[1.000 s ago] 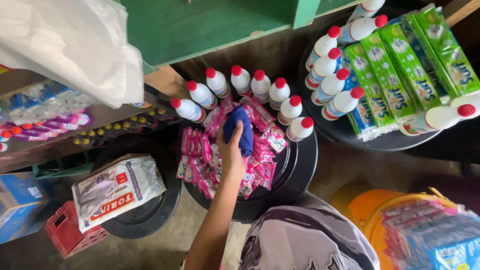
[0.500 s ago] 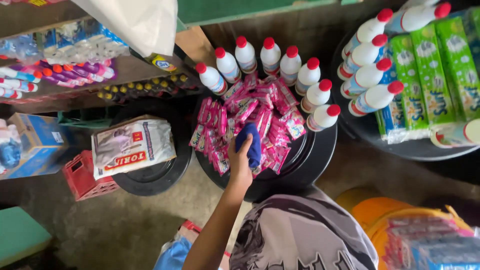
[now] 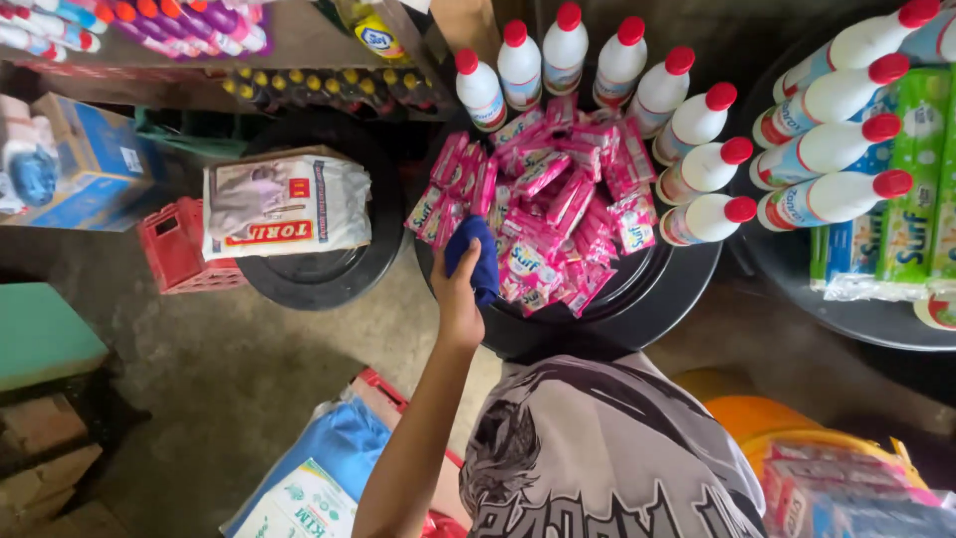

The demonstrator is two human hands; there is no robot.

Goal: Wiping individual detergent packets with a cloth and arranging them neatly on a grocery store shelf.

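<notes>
My left hand (image 3: 456,304) grips a dark blue cloth (image 3: 476,257) and presses it on the near-left edge of a round black drum lid (image 3: 657,289). A heap of pink sachets (image 3: 558,189) covers the middle of the lid, just right of the cloth. White bottles with red caps (image 3: 697,169) stand in an arc along the lid's far and right rim. My forearm rises from the bottom of the view, beside my grey printed shirt (image 3: 597,448). My right hand is out of sight.
Left of the lid, a white sack (image 3: 284,204) lies on a second black drum, with a red crate (image 3: 174,249) and blue carton (image 3: 85,159) beyond. Green detergent packs (image 3: 911,199) and more bottles lie at the right. An orange bucket (image 3: 757,418) and blue sack (image 3: 319,468) are near my body.
My hand with the blue cloth has slid from the middle of the sachet heap to the lid's near-left edge. The view has shifted and closed in.
</notes>
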